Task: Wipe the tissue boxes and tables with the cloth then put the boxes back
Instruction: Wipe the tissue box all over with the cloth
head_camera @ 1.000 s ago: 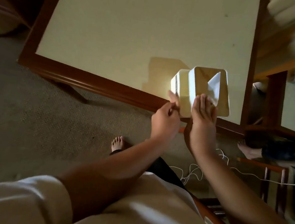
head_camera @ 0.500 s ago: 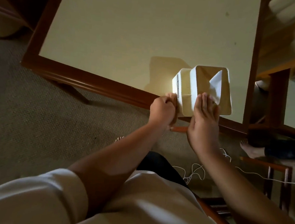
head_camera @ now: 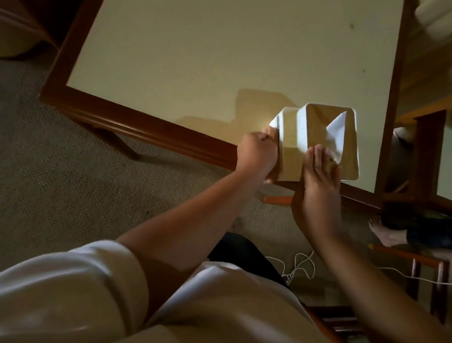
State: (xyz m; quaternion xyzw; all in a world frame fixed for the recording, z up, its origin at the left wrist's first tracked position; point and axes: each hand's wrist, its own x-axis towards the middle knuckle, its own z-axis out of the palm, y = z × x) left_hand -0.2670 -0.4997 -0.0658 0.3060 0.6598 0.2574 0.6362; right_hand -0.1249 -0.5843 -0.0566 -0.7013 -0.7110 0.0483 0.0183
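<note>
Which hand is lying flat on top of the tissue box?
The right hand: its straight fingers rest on the tissue box top; the left hand is curled in a fist against its side.

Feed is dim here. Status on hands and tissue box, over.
Left hand fisted against tissue box side, cloth not visible. Right hand flat on top. Box at table corner; nothing blocking.

The left arm (head_camera: 196,228) and right arm (head_camera: 360,276) reach forward side by side. The left hand (head_camera: 257,153) is curled into a fist, back upward — whether it encloses anything cannot be told. The right hand (head_camera: 318,184) lies flat, palm down, fingers (head_camera: 316,162) straight and together.
</note>
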